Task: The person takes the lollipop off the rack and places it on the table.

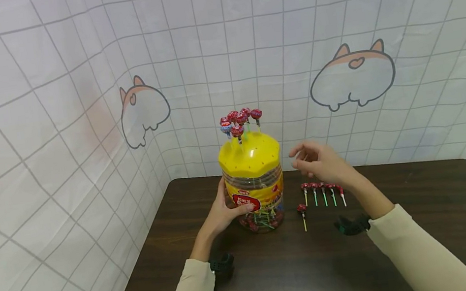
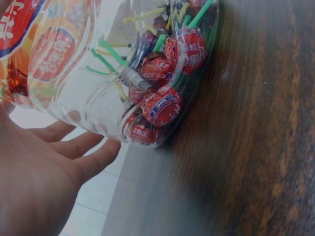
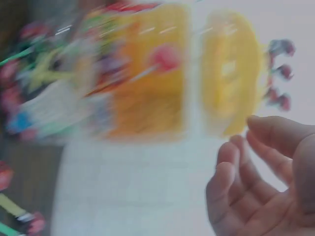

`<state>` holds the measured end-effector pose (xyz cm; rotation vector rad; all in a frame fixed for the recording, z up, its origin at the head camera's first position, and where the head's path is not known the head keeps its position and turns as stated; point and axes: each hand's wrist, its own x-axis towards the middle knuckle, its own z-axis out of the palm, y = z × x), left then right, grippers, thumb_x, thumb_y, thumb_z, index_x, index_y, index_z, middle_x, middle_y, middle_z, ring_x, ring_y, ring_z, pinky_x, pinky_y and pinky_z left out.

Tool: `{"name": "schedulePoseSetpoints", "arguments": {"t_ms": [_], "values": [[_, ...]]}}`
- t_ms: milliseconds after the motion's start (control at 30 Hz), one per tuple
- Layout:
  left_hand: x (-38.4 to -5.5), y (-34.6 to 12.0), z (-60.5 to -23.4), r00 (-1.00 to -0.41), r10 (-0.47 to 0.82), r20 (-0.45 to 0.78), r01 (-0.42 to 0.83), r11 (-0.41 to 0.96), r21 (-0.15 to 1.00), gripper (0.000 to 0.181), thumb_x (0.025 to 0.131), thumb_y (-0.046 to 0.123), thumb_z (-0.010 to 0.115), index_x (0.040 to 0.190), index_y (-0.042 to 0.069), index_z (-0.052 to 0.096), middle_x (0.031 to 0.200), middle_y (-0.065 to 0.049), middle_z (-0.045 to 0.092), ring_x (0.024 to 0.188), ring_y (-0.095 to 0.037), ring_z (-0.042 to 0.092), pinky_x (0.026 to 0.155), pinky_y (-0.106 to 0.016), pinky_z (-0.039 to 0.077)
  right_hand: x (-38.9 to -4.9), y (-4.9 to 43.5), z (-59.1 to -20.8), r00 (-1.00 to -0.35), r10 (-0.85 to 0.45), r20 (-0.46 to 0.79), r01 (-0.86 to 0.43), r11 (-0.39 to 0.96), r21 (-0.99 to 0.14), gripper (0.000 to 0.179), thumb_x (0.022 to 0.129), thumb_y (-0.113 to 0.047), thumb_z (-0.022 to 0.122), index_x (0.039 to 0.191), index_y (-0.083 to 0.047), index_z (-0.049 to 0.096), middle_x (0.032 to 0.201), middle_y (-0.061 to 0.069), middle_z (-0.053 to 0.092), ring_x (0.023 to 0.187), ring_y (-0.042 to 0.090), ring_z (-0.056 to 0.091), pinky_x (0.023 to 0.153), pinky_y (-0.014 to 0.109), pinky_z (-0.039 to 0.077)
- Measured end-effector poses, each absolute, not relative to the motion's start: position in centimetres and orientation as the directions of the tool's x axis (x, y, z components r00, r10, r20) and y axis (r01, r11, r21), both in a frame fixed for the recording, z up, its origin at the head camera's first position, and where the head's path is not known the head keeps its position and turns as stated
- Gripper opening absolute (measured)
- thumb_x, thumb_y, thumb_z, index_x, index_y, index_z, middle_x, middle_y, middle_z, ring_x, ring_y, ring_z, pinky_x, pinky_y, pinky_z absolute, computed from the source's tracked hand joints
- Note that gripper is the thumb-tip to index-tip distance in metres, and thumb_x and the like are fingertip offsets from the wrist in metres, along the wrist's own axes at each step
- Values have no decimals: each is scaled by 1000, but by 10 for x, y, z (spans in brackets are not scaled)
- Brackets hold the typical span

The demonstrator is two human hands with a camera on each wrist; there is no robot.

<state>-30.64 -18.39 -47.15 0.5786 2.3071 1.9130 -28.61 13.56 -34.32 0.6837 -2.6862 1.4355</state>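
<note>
A clear plastic candy jar (image 1: 273, 192) with a yellow lid (image 1: 256, 154) stands upright on the table. Several lollipops (image 1: 237, 131) stick up from the lid, sticks down in its holes; more lollipops (image 2: 162, 105) lie loose at the jar's bottom. My left hand (image 1: 222, 211) holds the jar's near left side, thumb across the front label and fingers around the back. Just right of the lid, my right hand (image 1: 322, 162) hovers in the air with loosely bent fingers and nothing between them. The right wrist view is blurred.
To the right of the jar, several red-wrapped lollipops (image 1: 323, 192) lie in a row on the dark wooden table (image 1: 278, 273). One more lollipop (image 1: 303, 217) lies nearer to me. A white grid-patterned cloth (image 1: 245, 44) hangs behind the table and along its left side.
</note>
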Motion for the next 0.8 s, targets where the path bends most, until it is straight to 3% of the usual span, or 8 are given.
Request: {"name": "schedulePoseSetpoints", "arguments": {"t_ms": [300, 633, 800], "values": [[-308, -184, -473, -925, 343, 165, 230, 159, 960, 108, 87, 34, 83, 161, 43, 6, 156, -4, 42, 141, -32, 46, 113, -58, 45, -287, 77, -292, -809, -325, 490, -585, 359, -728, 27, 99, -22, 69, 122, -8, 67, 107, 10, 72, 95, 21, 65, 78, 26, 57], [-308, -183, -472, -924, 343, 169, 237, 165, 957, 107, 87, 36, 82, 161, 44, 5, 156, -4, 42, 140, -31, 48, 113, -57, 46, -296, 37, -280, -771, -309, 556, -636, 356, -684, 31, 94, -10, 71, 124, -6, 63, 109, 14, 74, 91, 27, 70, 81, 41, 61], [-307, -184, -472, -923, 341, 180, 246, 162, 956, 109, 86, 40, 83, 161, 45, 5, 157, -3, 41, 141, -31, 47, 113, -57, 45, -299, 29, -281, -760, -307, 572, -649, 389, -654, 33, 94, -7, 71, 126, -6, 62, 105, 14, 74, 88, 27, 70, 81, 41, 61]]}}
